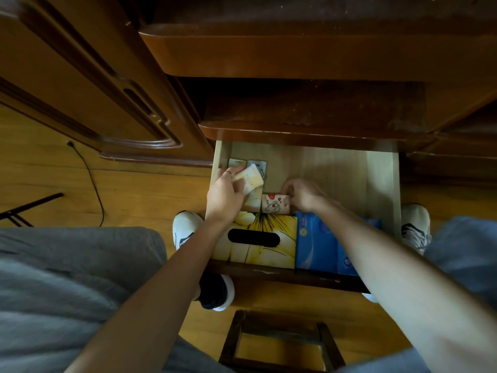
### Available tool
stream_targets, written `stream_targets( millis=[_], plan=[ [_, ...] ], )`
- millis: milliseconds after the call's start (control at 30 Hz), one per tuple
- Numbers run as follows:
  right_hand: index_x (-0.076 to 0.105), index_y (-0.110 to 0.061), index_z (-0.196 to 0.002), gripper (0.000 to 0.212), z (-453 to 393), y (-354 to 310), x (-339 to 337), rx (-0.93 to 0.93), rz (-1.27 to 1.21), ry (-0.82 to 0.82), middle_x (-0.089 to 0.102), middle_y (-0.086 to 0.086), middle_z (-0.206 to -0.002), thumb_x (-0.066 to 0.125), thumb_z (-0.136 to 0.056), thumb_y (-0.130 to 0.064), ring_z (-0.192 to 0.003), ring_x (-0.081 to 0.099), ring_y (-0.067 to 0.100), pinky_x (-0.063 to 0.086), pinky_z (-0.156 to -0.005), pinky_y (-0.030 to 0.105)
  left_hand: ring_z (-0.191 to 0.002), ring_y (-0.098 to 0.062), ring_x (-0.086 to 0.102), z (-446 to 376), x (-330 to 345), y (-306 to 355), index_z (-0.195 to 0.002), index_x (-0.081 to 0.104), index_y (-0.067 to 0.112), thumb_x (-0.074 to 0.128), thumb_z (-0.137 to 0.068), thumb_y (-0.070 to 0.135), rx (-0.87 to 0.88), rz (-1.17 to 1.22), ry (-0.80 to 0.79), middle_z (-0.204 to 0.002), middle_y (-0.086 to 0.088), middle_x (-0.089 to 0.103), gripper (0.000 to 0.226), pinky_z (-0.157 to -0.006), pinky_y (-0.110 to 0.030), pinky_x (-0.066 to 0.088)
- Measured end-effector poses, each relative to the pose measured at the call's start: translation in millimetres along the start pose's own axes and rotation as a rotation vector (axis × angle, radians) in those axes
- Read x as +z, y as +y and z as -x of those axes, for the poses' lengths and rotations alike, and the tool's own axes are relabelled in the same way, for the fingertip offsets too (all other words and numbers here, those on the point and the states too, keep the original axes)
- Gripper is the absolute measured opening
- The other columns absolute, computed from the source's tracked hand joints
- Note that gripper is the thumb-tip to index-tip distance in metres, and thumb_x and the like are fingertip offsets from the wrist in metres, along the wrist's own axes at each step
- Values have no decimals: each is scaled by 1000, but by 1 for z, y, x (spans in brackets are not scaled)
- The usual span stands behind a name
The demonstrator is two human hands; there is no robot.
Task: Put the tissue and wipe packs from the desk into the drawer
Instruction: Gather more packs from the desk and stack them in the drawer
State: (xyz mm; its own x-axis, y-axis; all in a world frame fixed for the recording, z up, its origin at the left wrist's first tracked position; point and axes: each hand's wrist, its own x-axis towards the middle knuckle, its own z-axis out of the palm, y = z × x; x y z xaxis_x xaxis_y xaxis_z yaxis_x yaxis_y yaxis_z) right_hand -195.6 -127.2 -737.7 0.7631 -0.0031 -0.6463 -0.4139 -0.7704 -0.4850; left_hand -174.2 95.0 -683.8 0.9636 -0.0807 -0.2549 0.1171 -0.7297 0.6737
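The wooden drawer (382, 179) stands pulled out below the desk. My left hand (226, 193) holds a small pale yellow tissue pack (251, 179) over the drawer's left side. My right hand (302, 196) grips a small pack with red hearts (274, 203) that rests in the drawer's middle. Two small packs (247, 164) lie at the back left, and another pale pack (254, 200) lies under my left hand. A yellow tissue box (269, 249) with a dark slot fills the front left. Blue packs (317, 243) sit beside it, partly hidden by my right forearm.
The desk top's edge (295, 57) overhangs the drawer. A cabinet door (88, 84) stands to the left. A black cable (92, 184) runs across the wooden floor. A dark wooden stool (279, 343) stands below the drawer front, and my feet in pale shoes (185, 227) flank the drawer.
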Motion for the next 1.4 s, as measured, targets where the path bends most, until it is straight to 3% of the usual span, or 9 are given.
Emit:
stream_targets(
  millis=[167,500,633,733,800,900,1000,1100,1400],
  plan=[
    [70,-24,-107,14,-8,-2,-2,10,-39,187,73,-1,-106,60,-100,-17,-100,69,19,59,-87,40,-97,-10,52,1,-3,0,-135,59,19,54,-100,18,9,11,37,-127,-2,56,35,-84,-25,49],
    [62,-22,-134,58,-14,-13,14,-45,-369,-62,70,-8,-125,78,-83,1,-110,65,8,52,-67,13,-93,-8,54,0,2,-7,-134,60,25,56,-98,24,8,35,-2,-116,9,52,36,-81,-19,45],
    [63,-36,-129,37,-11,-13,1,-53,-353,129,66,-18,-116,71,-93,-35,-104,63,4,41,-69,14,-78,2,60,-3,3,-7,-129,60,28,67,-93,26,-9,55,-58,-100,10,63,37,-71,-18,53],
    [66,-42,-120,40,-11,-22,-12,-131,-341,-29,63,-27,-111,65,-86,-64,-98,55,-6,42,-77,25,-81,5,65,-6,7,-1,-122,58,28,70,-92,26,-62,147,-90,-106,10,70,33,-73,-26,59],
    [63,-36,-119,35,-15,-27,-10,-154,-341,-42,64,-24,-108,73,-89,-49,-99,59,-2,49,-87,33,-87,-2,67,-6,9,3,-119,57,24,68,-94,29,-88,197,-92,-107,7,69,28,-76,-34,60],
    [50,-23,-131,44,-21,-28,-4,-98,-438,252,61,-12,-115,72,-94,-29,-90,59,3,41,-69,17,-92,-13,67,0,7,9,-123,57,22,55,-98,42,-6,6,-69,-113,2,67,33,-73,-36,59],
    [53,-17,-133,32,-26,-18,-6,33,-404,451,63,6,-127,60,-102,-17,-98,60,18,37,-61,17,-94,-19,61,10,1,8,-116,63,21,57,-94,31,190,-316,172,-111,1,63,25,-62,-30,50],
    [60,-18,-129,28,-34,-7,-7,81,-346,453,67,10,-122,51,-104,-13,-107,63,28,40,-71,22,-106,-26,54,10,-6,1,-111,66,17,61,-84,18,199,-418,335,-112,-4,62,28,-73,-37,50],
    [54,-22,-144,50,-45,-35,12,77,21,418,74,6,-115,70,-96,-18,-100,70,29,54,-74,33,-115,-18,54,11,-16,-12,-118,65,16,63,-85,10,77,-287,238,-138,3,47,34,-64,-29,48]
  ],
)
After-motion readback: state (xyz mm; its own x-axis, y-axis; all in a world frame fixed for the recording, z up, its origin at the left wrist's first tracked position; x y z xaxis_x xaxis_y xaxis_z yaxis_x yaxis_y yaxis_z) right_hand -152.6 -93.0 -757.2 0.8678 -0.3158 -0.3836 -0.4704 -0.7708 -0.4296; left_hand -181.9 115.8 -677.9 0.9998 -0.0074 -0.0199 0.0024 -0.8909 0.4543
